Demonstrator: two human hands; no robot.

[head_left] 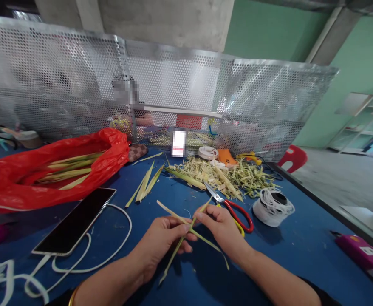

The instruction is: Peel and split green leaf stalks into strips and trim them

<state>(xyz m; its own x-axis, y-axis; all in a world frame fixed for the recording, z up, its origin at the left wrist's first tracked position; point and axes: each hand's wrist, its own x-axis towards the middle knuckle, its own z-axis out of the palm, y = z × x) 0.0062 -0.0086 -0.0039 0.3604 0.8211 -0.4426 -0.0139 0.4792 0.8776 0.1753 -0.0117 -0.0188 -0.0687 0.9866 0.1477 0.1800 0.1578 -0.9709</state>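
Two narrow pale-green plant leaf strips (177, 250) cross each other just above the blue table (122, 238). My left hand (166, 233) pinches them near the crossing, thumb on top. From the right, my right hand (217, 223) grips one strip close to the same crossing between thumb and fingers. The strip ends stick out freely on several sides. Just beyond my right hand lie scissors (237, 212) with red handles, blades pointing away to the left. A yellow-handled tool (238, 227) shows partly beneath them.
A red plastic bag (87, 185) holding long leaves lies left, behind a phone (74, 223) with a white cable (127, 238). Leaf scraps (218, 172) pile up at the back. A white string spool (273, 207) stands right, and a perforated metal screen (173, 80) borders the far edge.
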